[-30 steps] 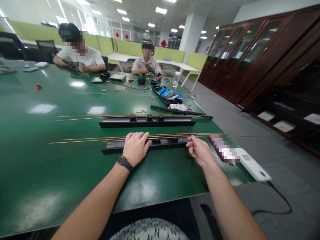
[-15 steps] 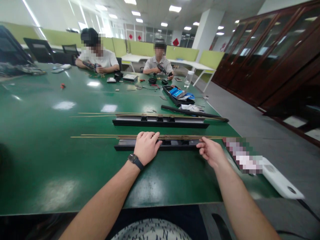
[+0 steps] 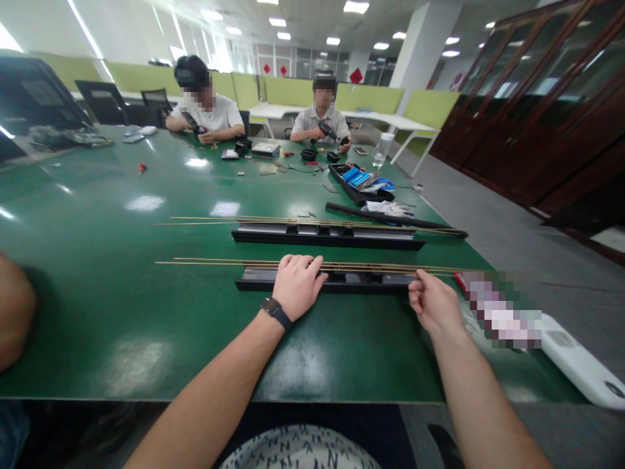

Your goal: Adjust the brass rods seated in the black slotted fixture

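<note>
My left hand point(image 3: 299, 286) lies over the near black channel point(image 3: 258, 284), its fingers curled across the thin gold-coloured rods point(image 3: 209, 262) on top and its thumb to the right. These rods run lengthwise and stick out past both ends of the channel. At the channel's right end, my right hand point(image 3: 437, 301) is closed in a pinch on a thin rod point(image 3: 434, 272). A second black channel point(image 3: 327, 240) lies parallel behind, with dark blocks inside and more thin rods point(image 3: 200, 221) along it.
A pixelated phone-like object point(image 3: 498, 309) and a white device point(image 3: 576, 361) lie right. Behind are a black bar point(image 3: 390, 219), gloves point(image 3: 385, 208) and a black tray point(image 3: 354, 189) of blue items. Another person's arm point(image 3: 14, 312) shows at left; two people sit opposite.
The whole view has shifted, so the table's things appear further right. My right hand has slid slightly right along the rods; my left stays on the channel. Another person's arm has appeared at the left.
</note>
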The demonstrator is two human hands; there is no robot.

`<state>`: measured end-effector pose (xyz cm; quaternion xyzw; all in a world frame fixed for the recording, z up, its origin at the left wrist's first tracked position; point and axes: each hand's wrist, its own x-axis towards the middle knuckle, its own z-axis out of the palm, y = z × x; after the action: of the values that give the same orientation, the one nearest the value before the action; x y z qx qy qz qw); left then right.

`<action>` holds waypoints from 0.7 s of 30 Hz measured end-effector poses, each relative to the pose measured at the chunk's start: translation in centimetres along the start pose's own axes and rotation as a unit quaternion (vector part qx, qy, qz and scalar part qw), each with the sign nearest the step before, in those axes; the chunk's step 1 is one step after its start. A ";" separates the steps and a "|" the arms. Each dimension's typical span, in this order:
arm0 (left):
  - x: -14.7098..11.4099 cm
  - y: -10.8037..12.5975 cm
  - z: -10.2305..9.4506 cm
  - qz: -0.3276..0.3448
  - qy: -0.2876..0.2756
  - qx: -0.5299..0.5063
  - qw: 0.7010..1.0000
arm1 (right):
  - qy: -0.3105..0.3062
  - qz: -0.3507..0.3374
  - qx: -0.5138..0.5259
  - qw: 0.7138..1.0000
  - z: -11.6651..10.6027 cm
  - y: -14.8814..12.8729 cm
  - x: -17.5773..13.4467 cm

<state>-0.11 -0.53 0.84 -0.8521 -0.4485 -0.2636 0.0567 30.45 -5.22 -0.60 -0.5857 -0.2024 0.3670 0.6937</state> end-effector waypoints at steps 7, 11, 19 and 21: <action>0.0 0.0 -0.1 -0.002 0.001 -0.007 1.000 | 0.031 -0.013 -0.009 0.999 -0.4 -0.1 0.2; 0.0 0.0 0.0 -0.002 0.004 -0.009 1.000 | 0.015 -0.011 -0.010 1.000 -0.4 0.0 0.0; 0.0 0.0 0.0 -0.002 0.001 -0.006 1.000 | -0.023 -0.007 0.002 1.000 -0.5 -0.3 -0.5; 0.0 0.0 0.0 -0.003 0.000 -0.006 1.000 | -0.014 -0.011 0.007 1.000 -0.5 -0.4 -0.5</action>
<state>-0.14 -0.55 0.84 -0.8510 -0.4498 -0.2662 0.0507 30.60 -5.93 -0.26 -0.5734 -0.2160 0.3691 0.6988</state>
